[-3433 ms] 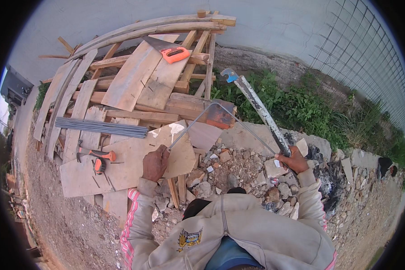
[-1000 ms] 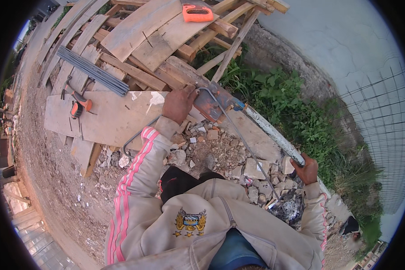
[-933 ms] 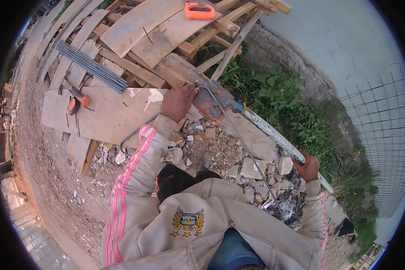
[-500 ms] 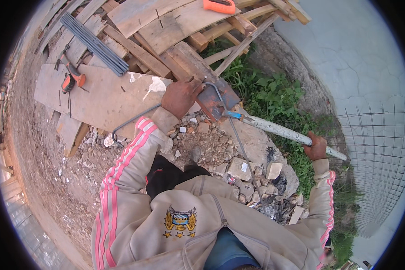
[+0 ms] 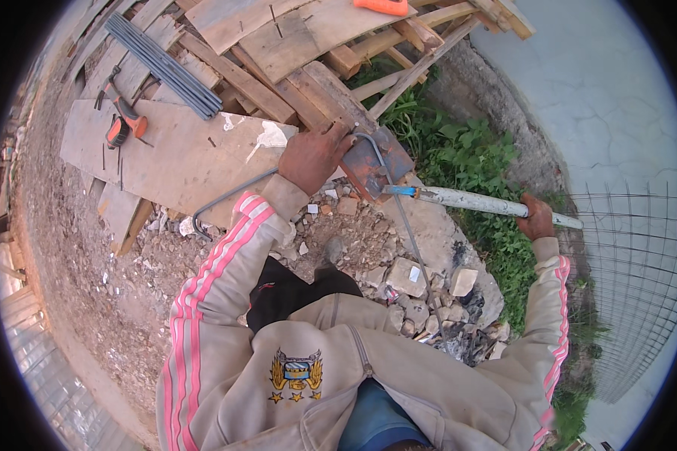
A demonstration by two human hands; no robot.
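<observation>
Head view: we look down on both our hands, set well apart, at the end of a wooden stack.
Left hand: our left hand (image 5: 314, 159) is clamped on the bent rod (image 5: 237, 192), beside a rusty metal plate (image 5: 368, 171).
Bent rod: it runs out on both sides of our left fist, curves at the plate and slants down over the rubble (image 5: 406, 276).
Right hand: our right hand (image 5: 535, 217) is wrapped around the white pipe (image 5: 478, 201), near its outer end.
Pipe head: its blue head (image 5: 404, 191) meets the rod by the plate; we cannot tell how it seats.
Plywood board: left of us, the board (image 5: 180, 154) bears a hammer (image 5: 135, 124) and, just beside it, a tape measure (image 5: 116, 132).
Grey rods: a bundle (image 5: 165, 68) lies behind the hammer.
Right side: green plants (image 5: 466, 169), then wire mesh (image 5: 624, 286) by the pale wall (image 5: 579, 98).
</observation>
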